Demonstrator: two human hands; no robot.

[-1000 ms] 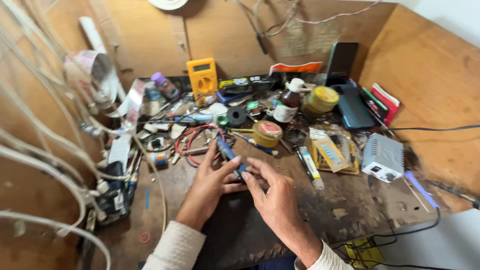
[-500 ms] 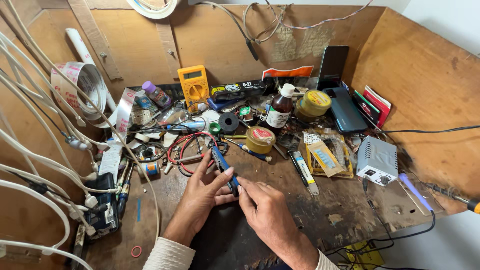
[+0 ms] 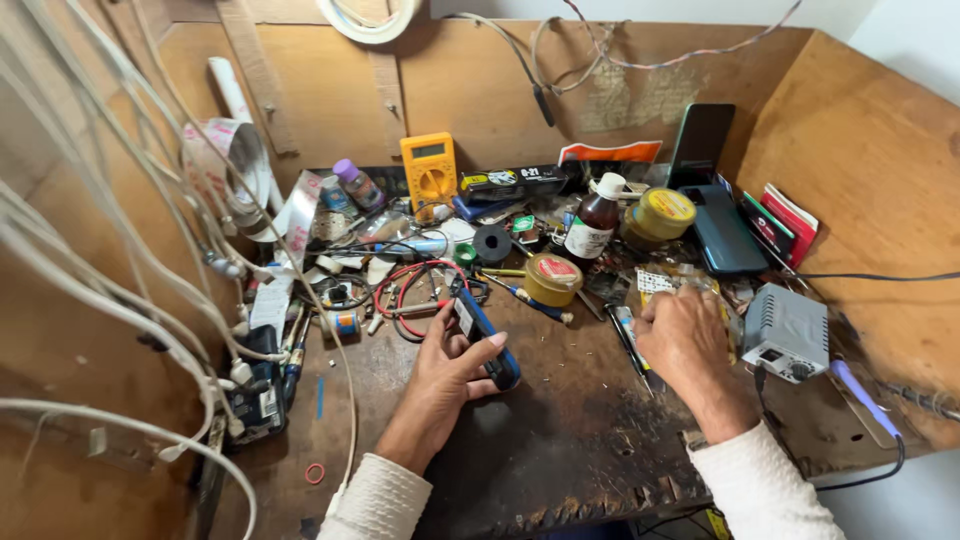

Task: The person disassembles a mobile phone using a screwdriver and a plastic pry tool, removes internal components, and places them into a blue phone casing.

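My left hand [image 3: 447, 375] grips a slim blue and black hand tool [image 3: 482, 330] at the middle of a cluttered wooden workbench [image 3: 560, 440]. The tool lies tilted, its upper end pointing toward red wires [image 3: 405, 285]. My right hand [image 3: 688, 345] is off to the right, fingers curled down over small parts and a printed packet [image 3: 660, 282]. A thin probe-like tool [image 3: 632, 345] lies just left of that hand. Whether the right hand holds anything is hidden under its fingers.
A yellow multimeter [image 3: 429, 172], a brown bottle [image 3: 594, 218], round tins [image 3: 553, 278], a dark phone [image 3: 722, 232] and a small grey box [image 3: 787, 330] crowd the back and right. White cables [image 3: 120, 270] hang on the left. Plywood walls enclose the bench.
My right hand has left the blue tool and moved right to the parts beside the grey box. My left hand keeps hold of the tool.
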